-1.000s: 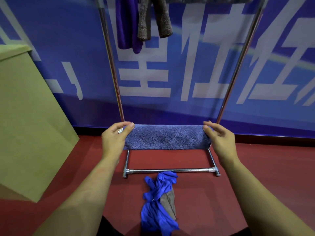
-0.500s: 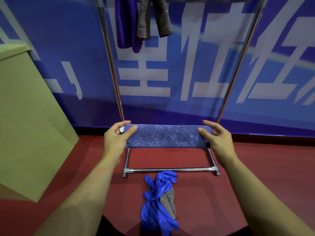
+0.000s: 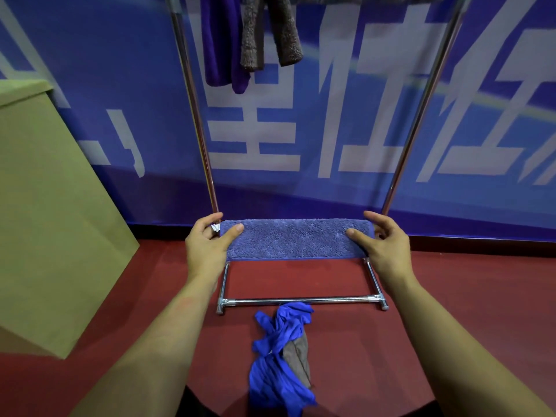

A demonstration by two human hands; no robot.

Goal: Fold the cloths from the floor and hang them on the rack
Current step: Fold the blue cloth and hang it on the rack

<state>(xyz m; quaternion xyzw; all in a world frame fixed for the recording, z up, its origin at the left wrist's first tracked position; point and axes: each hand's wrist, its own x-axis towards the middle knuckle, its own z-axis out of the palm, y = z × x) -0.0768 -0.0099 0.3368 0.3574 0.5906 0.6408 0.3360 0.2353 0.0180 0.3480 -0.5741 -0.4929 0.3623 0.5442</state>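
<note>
A folded blue-purple fluffy cloth (image 3: pixel 296 239) is stretched flat between my hands in front of the metal rack (image 3: pixel 418 109). My left hand (image 3: pixel 207 245) pinches its left end, thumb on top and fingers behind. My right hand (image 3: pixel 380 245) holds the right end the same way. A purple cloth (image 3: pixel 219 40) and a brown fuzzy cloth (image 3: pixel 270 28) hang from the rack's top bar. On the red floor lies a crumpled bright blue cloth (image 3: pixel 279 362) with a grey-brown cloth (image 3: pixel 298 359) under it.
A tall cardboard box (image 3: pixel 51 212) stands at the left. The rack's base bar (image 3: pixel 301 301) lies on the floor just beyond the cloth pile. A blue banner wall (image 3: pixel 301 130) with white characters is behind the rack.
Both thumbs have slid inward onto the top of the folded cloth. The cloth now looks flatter and a little wider in view.
</note>
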